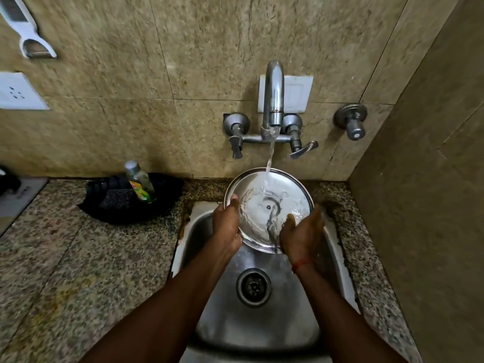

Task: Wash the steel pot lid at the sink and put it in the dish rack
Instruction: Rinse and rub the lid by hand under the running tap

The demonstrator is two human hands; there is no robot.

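Under tap [273,95] | left hand [226,226], right hand [301,231] | clasp steel pot lid [272,189] rim

Counter and wall, placed from the black bowl [131,203].

A clear bottle [140,182] with a silver cap and a yellow-green label is leaned inside the black bowl, just beside a dark scrub pad [116,199]. The bowl is set on the speckled granite counter [78,258], against the tiled wall [131,74]. A white socket plate [18,91] is mounted above and to its left, with a white plastic holder [28,30] fixed higher still.
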